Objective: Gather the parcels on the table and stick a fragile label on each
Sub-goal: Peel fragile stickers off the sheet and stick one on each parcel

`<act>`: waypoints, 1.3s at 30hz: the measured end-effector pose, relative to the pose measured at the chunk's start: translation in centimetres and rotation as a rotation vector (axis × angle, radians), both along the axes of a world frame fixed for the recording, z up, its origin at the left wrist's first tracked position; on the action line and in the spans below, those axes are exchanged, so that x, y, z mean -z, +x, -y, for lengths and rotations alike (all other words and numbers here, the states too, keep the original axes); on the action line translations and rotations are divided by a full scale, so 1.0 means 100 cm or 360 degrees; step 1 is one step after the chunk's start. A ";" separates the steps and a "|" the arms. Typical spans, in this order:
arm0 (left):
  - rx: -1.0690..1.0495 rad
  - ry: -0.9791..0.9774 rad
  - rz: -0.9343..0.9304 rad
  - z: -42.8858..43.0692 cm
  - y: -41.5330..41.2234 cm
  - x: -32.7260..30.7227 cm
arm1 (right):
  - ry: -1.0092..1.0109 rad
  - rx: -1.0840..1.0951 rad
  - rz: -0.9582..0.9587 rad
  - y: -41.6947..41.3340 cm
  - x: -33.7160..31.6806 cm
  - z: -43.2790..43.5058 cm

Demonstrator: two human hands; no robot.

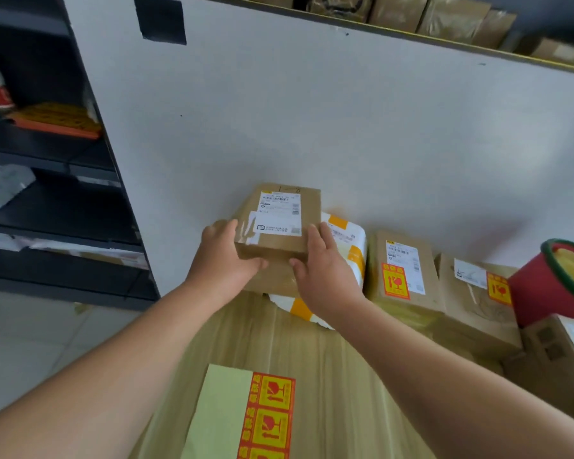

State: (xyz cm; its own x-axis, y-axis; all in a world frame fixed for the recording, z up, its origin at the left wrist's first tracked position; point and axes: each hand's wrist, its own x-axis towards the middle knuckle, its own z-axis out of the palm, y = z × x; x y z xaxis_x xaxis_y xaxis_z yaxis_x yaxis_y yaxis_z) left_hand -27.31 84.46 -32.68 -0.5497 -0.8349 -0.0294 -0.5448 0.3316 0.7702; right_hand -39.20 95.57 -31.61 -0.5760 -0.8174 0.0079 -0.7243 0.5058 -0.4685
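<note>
A brown cardboard parcel (280, 217) with a white shipping label stands against the white wall. My left hand (224, 256) grips its left side and my right hand (325, 263) grips its right side. It rests partly over a white and orange soft parcel (352, 246). To the right stand two brown parcels, one (401, 276) and another (474, 293), each bearing a red and yellow fragile label. A sheet of fragile labels (265, 415) lies near me on the wooden table (338, 376).
A red bucket with a green rim (554, 283) stands at the right, with a further box (557, 356) in front of it. Dark shelves (47, 193) with packages fill the left. More brown boxes (444, 18) sit above the wall.
</note>
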 end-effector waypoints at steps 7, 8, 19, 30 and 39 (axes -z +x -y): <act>0.0038 0.0011 -0.0185 -0.098 0.048 0.008 | -0.0036 0.0133 0.0062 0.057 0.000 -0.109; 0.0073 0.0039 -0.0198 -0.115 0.054 0.012 | -0.0032 0.0181 0.0084 0.065 0.003 -0.126; 0.0377 0.0287 0.0080 -0.254 0.082 0.089 | 0.0223 0.0532 0.0409 0.105 0.083 -0.273; 0.0443 0.0282 0.0315 -0.285 0.095 0.119 | 0.0386 0.0450 0.0293 0.111 0.106 -0.304; 0.0142 0.0151 0.0632 -0.220 0.144 0.107 | 0.0109 -0.0203 -0.0327 0.168 0.090 -0.250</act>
